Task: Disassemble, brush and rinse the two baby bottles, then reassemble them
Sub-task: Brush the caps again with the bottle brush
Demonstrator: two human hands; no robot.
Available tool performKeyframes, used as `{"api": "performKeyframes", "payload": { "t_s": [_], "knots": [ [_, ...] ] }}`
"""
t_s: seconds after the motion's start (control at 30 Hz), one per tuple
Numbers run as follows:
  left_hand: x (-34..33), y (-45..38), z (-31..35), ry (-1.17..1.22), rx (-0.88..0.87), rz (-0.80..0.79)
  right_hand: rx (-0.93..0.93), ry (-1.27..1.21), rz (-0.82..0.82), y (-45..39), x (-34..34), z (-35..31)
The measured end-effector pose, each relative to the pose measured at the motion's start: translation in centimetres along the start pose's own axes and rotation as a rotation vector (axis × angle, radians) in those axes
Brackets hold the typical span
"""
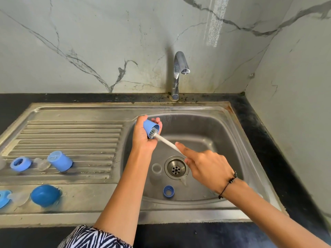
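left hand (143,135) grips blue cap (151,128); brush (166,141) inside.

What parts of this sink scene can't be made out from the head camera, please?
- Brush handle: its far end is hidden under the right hand.
- Blue cap: its closed end is covered by the left hand.
- Blue ring on the drainer: cut off by the left edge.
- Clear teat in the basin: blurred and partly behind the right hand.
- Tap: whether it drips is too small to tell.
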State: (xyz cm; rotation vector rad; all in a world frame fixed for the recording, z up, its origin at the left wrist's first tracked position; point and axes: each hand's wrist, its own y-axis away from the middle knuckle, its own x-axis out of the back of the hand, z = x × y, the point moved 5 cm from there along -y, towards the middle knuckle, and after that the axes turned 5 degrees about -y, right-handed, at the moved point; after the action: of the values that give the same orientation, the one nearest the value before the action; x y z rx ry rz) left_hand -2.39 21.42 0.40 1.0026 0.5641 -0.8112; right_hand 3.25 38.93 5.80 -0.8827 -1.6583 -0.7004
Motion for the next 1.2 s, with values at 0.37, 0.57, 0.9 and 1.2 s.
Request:
{"api": "performKeyframes", "payload": {
  "t_s": [0.37,0.57,0.9,1.2],
  "knots": [
    [1.3,-1.0,-1.2,-0.095,-0.023,0.056,-0.031,0.223,0.03,-1.2,-1.8,1.1],
    [1.5,-0.7,-0.4,-0.057,-0.085,-0.04,-0.038,0.071,-0.015,-1.3,-0.9,0.9],
    [2.8,-1.9,-1.9,-0.211,-0.031,0.128,-0.048,0.184,-0.06,-0.1,-2.5,2.0],
    [2.9,-1.8,-3.1,-0.166,0.005,0.122,-0.239,-0.011,0.032,2.2,-1.3,8.1]
  ]
}}
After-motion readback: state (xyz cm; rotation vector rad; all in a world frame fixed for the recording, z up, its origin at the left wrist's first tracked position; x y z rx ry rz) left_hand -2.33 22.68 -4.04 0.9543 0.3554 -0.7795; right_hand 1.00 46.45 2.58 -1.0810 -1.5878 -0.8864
